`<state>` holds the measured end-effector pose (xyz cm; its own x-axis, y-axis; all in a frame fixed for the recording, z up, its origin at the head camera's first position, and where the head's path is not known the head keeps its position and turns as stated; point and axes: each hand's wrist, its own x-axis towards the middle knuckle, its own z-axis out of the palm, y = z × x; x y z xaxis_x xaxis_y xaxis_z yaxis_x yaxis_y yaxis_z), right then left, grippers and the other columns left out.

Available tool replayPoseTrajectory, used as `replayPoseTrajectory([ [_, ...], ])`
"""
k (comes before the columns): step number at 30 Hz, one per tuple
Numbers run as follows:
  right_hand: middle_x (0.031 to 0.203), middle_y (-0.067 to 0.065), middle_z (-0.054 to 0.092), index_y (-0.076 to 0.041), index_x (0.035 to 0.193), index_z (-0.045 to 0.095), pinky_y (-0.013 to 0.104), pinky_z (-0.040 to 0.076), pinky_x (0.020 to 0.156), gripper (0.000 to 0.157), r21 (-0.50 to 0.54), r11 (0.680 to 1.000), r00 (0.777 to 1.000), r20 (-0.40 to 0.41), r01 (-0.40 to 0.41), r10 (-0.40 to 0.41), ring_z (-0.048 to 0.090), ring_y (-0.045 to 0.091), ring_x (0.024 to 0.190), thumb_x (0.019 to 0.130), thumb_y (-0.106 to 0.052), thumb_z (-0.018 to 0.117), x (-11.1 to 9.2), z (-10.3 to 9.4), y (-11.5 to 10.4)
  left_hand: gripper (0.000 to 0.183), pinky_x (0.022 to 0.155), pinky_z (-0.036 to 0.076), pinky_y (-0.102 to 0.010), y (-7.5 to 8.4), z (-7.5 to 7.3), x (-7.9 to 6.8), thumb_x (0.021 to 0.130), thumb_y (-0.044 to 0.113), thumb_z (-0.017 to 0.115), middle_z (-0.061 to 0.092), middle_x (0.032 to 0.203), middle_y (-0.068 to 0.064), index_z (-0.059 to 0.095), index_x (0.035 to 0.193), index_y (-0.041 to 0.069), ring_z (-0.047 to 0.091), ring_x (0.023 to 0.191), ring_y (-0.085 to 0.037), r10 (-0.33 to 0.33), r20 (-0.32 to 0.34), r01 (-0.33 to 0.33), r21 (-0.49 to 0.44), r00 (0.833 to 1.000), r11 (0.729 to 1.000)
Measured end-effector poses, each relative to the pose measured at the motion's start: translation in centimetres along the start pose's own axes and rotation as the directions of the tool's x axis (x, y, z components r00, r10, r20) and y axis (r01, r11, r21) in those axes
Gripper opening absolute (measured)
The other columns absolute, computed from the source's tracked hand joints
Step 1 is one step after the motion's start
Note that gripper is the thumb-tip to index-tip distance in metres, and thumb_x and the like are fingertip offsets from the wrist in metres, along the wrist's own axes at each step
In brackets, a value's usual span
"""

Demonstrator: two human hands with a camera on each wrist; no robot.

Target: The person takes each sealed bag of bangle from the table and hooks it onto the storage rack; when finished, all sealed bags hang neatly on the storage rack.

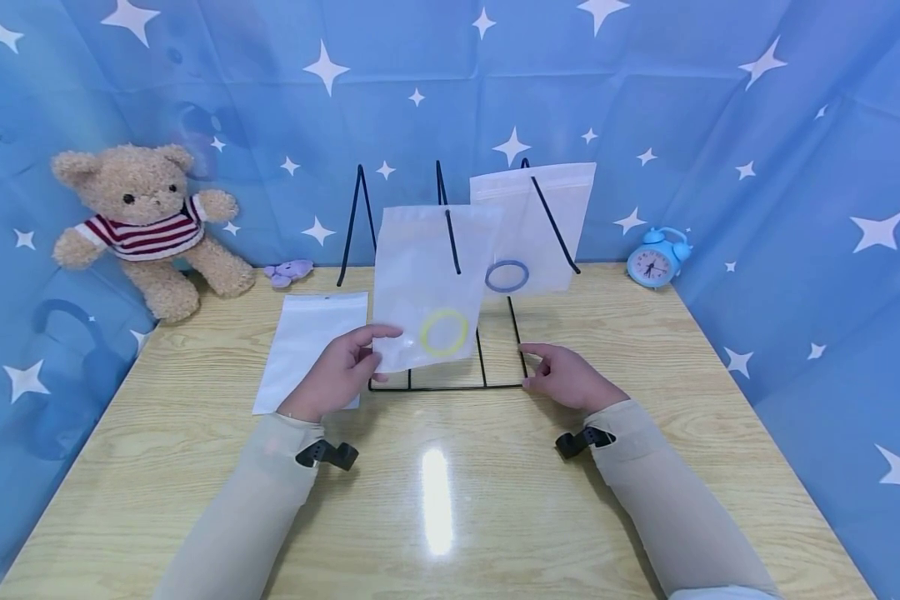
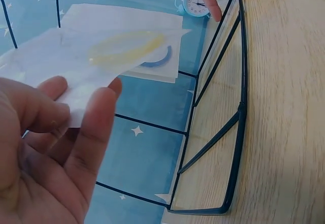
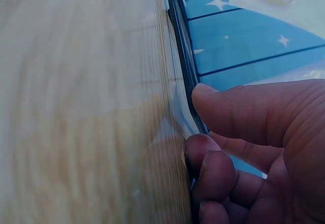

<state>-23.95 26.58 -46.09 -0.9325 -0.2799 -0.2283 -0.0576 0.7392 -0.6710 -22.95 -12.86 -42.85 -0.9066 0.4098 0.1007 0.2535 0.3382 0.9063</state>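
A black wire rack stands on the table, its base frame flat and its prongs slanting forward. On the middle prong hangs a translucent white zip bag bearing a yellow ring. My left hand pinches this bag near its lower left corner, the plastic running between thumb and fingers in the left wrist view. A second bag with a blue ring hangs from the right prong. My right hand grips the rack's front right corner, thumb and fingers on the wire.
Flat on the table, left of the rack, lies another white bag. A teddy bear, a small purple toy and a blue alarm clock stand along the back, before a starry blue curtain.
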Motion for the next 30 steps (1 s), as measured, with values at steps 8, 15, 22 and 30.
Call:
replayPoseTrajectory([
  [8, 0.093, 0.007, 0.066, -0.009, 0.161, 0.044, 0.035, 0.049, 0.067, 0.067, -0.01, 1.0, 1.0, 0.004, 0.002, -0.002, 0.058, 0.021, 0.078, 0.1, -0.017, 0.071, -0.2, -0.1, -0.1, 0.055, 0.09, 0.064, -0.039, 0.3, 0.1, 0.1, 0.105, -0.008, 0.045, 0.052, 0.088, -0.014, 0.051, 0.156, 0.012, 0.057, 0.072, -0.027, 0.054, -0.04, -0.058, -0.095, 0.998, 0.994],
  [15, 0.092, 0.007, 0.066, -0.009, 0.161, 0.045, 0.035, 0.049, 0.067, 0.068, -0.003, 1.0, 1.0, 0.0, 0.007, -0.007, 0.058, 0.021, 0.078, 0.1, -0.018, 0.072, -0.1, -0.1, 0.1, 0.063, 0.085, 0.057, -0.022, 0.4, 0.1, 0.1, 0.106, -0.001, 0.057, 0.057, 0.142, -0.02, 0.039, 0.164, 0.016, 0.064, 0.12, -0.041, 0.11, -0.042, -0.115, -0.159, 0.993, 0.981],
  [22, 0.092, 0.007, 0.065, -0.009, 0.161, 0.045, 0.035, 0.049, 0.067, 0.067, -0.001, 1.0, 1.0, 0.0, 0.018, -0.018, 0.058, 0.021, 0.078, 0.1, -0.017, 0.071, 0.0, -0.1, 0.2, 0.073, 0.118, 0.046, -0.041, -0.2, 0.0, 0.2, 0.105, -0.008, 0.049, 0.03, 0.171, -0.011, 0.026, 0.169, 0.018, 0.036, 0.155, -0.035, 0.15, 0.022, -0.145, -0.134, 0.988, 0.98],
  [30, 0.093, 0.007, 0.066, -0.009, 0.16, 0.045, 0.035, 0.05, 0.069, 0.067, 0.0, 1.0, 1.0, -0.003, 0.018, -0.018, 0.059, 0.02, 0.08, 0.1, -0.017, 0.072, 0.1, 0.0, 0.2, 0.07, 0.122, 0.035, -0.061, -1.0, -0.5, 0.4, 0.107, 0.003, 0.055, 0.02, 0.177, -0.002, 0.026, 0.169, 0.02, 0.026, 0.16, -0.036, 0.103, 0.003, -0.103, 0.014, 0.995, 0.995],
])
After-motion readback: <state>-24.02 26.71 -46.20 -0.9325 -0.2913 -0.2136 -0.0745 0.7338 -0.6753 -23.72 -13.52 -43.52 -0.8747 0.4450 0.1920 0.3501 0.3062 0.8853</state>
